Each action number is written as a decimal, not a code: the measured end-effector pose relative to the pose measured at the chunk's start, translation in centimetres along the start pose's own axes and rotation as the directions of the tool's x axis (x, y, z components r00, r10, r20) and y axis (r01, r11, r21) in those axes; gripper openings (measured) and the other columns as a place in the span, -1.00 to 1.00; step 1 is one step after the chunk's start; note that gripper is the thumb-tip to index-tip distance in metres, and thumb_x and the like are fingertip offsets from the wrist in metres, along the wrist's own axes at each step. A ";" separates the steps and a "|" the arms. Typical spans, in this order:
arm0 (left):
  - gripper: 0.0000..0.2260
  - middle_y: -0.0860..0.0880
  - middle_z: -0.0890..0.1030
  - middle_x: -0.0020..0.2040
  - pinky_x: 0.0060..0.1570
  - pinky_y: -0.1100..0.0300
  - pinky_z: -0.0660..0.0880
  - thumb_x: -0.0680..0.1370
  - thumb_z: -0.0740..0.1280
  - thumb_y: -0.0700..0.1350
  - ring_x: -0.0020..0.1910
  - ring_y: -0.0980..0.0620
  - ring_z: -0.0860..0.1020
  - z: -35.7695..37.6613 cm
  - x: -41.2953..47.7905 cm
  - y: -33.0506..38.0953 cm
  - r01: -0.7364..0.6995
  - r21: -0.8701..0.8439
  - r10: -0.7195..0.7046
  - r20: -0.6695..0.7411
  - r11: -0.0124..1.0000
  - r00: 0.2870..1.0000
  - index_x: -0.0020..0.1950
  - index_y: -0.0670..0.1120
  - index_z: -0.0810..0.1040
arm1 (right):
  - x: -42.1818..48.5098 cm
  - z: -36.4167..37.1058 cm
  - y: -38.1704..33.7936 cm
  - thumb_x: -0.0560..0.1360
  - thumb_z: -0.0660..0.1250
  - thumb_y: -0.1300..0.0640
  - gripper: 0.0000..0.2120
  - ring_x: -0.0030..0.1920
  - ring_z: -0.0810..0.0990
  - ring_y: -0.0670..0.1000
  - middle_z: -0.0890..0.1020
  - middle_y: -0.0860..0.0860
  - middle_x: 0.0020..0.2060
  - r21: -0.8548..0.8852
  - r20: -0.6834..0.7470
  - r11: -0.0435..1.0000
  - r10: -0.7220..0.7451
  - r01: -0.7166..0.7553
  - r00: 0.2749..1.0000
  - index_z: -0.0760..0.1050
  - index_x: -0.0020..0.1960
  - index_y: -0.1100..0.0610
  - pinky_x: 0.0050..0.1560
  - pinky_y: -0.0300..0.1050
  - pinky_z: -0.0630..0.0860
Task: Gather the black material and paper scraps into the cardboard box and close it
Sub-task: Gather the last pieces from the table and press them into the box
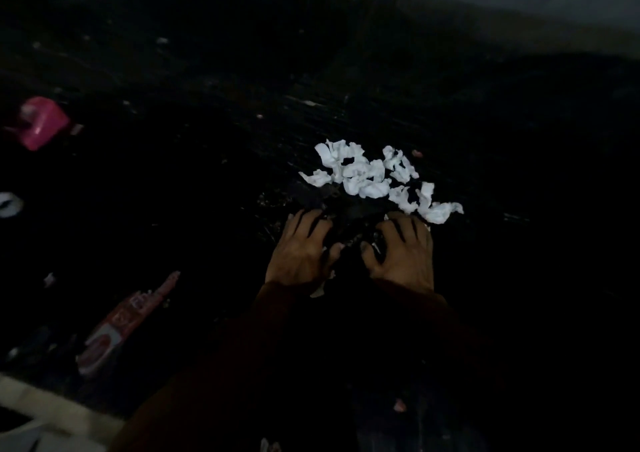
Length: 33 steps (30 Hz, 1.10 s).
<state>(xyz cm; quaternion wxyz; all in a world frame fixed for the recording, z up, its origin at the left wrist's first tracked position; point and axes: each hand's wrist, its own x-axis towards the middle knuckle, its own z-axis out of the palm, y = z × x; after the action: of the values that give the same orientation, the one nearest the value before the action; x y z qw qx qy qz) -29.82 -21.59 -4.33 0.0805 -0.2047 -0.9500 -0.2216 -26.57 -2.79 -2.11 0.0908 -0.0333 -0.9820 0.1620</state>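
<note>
The room is very dim. The only thing that might be a container is a pink plastic object (41, 122) out at ten o'clock from the hands, well apart from them; I cannot tell whether it holds anything. A pale strip (52, 406) runs across the corner at seven o'clock, too dark and blurred to name.

The black material (349, 219) lies in a low heap on the dark surface (207, 174), right between and under the fingertips of both hands. The left hand (304, 250) sits at the heap's eight o'clock side and the right hand (403, 254) at its four o'clock side, thumbs turned in toward each other. Both have fingers spread and bent down onto the heap; whether they actually pinch any of it, I cannot tell.

The paper scraps (367, 178), white and crumpled, lie in a loose cluster at twelve to one o'clock, just beyond the fingertips, the nearest one touching the right hand's outer fingers. A red and white packet (117, 327) lies flat at eight o'clock, well apart from them.
</note>
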 end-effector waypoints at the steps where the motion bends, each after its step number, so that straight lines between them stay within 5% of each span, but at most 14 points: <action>1: -0.68 -0.17 0.51 0.17 0.25 -0.10 0.38 0.53 0.28 0.04 0.17 -0.19 0.43 0.4 0.0 -0.1 -0.054 0.000 0.054 -0.059 0.999 0.997 0.13 -0.16 0.53 | 0.0 0.3 -0.1 0.42 0.25 -0.12 -0.62 0.19 0.43 0.22 0.52 0.15 0.17 0.022 -0.024 1.000 0.006 -0.005 1.000 0.54 0.05 0.13 0.21 0.13 0.39; 6: -0.80 -0.11 0.54 -0.24 -0.28 0.03 0.47 0.41 0.25 0.01 -0.23 -0.17 0.51 -0.3 0.1 0.4 -0.095 0.108 0.109 -0.128 0.990 0.986 -0.18 -0.12 0.50 | 0.1 0.0 -0.4 0.33 0.21 -0.06 -0.61 -0.08 0.45 0.22 0.51 0.18 -0.09 0.075 0.042 0.996 0.034 -0.037 0.999 0.50 -0.01 0.20 -0.06 0.09 0.45; 11: -0.65 -0.10 0.58 -0.42 -0.51 0.09 0.47 0.42 0.20 0.17 -0.44 -0.19 0.57 -1.5 -0.3 1.2 0.026 0.025 -0.026 -0.006 0.999 1.000 0.03 -0.06 0.38 | -0.4 -1.4 -0.7 0.36 0.29 0.08 -0.62 0.06 0.46 0.18 0.48 0.18 0.05 0.222 0.164 0.965 0.101 -0.137 0.981 0.49 0.14 0.18 0.08 -0.01 0.41; 14: -0.50 -0.07 0.66 -0.29 -0.32 -0.01 0.56 0.43 0.16 0.37 -0.26 -0.18 0.64 -2.3 -1.0 2.2 0.139 -0.060 -0.136 0.051 0.988 0.989 0.14 0.03 0.39 | -0.2 -2.6 -0.5 0.42 0.32 0.27 -0.80 -0.07 0.49 0.02 0.47 0.08 0.01 0.351 0.043 0.930 0.100 -0.109 0.994 0.57 0.03 0.17 -0.05 -0.26 0.38; 18: -0.49 -0.11 0.63 -0.02 -0.02 -0.02 0.53 0.46 0.23 0.36 0.01 -0.17 0.59 -4.2 -0.6 3.2 0.247 -0.131 -0.235 0.097 0.960 0.967 0.11 -0.05 0.47 | 1.4 -4.4 -1.3 0.43 0.28 0.31 -0.89 -0.18 0.51 0.02 0.55 0.06 -0.17 0.428 -0.025 0.869 0.287 -0.249 0.958 0.58 -0.19 0.23 -0.12 -0.23 0.40; 24: -0.58 -0.20 0.59 -0.25 -0.30 0.05 0.46 0.56 0.17 0.18 -0.27 -0.26 0.58 -8.3 2.3 4.1 0.235 -0.060 -0.242 -0.162 0.970 0.957 -0.28 -0.14 0.45 | 4.2 -7.5 -2.0 0.45 0.30 0.09 -0.66 -0.35 0.49 0.12 0.48 0.07 -0.46 0.510 -0.117 0.816 0.377 -0.270 0.919 0.33 -0.46 0.12 -0.26 -0.06 0.45; 27: -0.52 -0.22 0.59 -0.21 -0.30 0.04 0.44 0.56 0.09 0.18 -0.26 -0.26 0.58 -9.6 4.7 4.1 0.270 -0.061 -0.276 -0.264 0.961 0.924 -0.20 -0.20 0.53 | 5.6 -8.7 -2.1 0.47 0.34 -0.08 -0.56 -0.34 0.52 0.13 0.54 0.12 -0.43 0.462 -0.178 0.832 0.427 -0.308 0.887 0.44 -0.41 0.24 -0.27 -0.08 0.45; 31: -0.71 -0.26 0.63 -0.11 -0.17 0.00 0.42 0.63 0.09 0.03 -0.12 -0.32 0.59 -9.9 7.3 3.8 0.372 -0.025 -0.371 -0.178 0.928 0.912 0.26 -0.09 0.38 | 6.7 -9.3 -1.0 0.44 0.36 0.07 -0.80 -0.18 0.58 0.15 0.61 0.14 -0.22 0.345 -0.197 0.869 0.437 -0.355 0.878 0.55 -0.23 0.20 -0.20 -0.15 0.42; 33: -0.72 -0.25 0.63 -0.10 -0.14 -0.04 0.47 0.64 0.05 0.04 -0.12 -0.33 0.59 -9.4 8.0 3.6 0.336 0.011 -0.332 -0.122 0.942 0.935 0.33 0.02 0.29 | 7.0 -9.1 -0.5 0.43 0.38 0.13 -0.90 -0.14 0.58 0.13 0.61 0.12 -0.17 0.285 -0.194 0.895 0.405 -0.344 0.893 0.52 -0.12 0.16 -0.16 -0.17 0.41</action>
<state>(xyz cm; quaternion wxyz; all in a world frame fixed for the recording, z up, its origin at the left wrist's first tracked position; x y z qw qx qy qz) -34.97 -20.11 7.36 0.1012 -0.0254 -0.9679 -0.2285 -31.73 0.24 7.70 0.1830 -0.2318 -0.9103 0.2900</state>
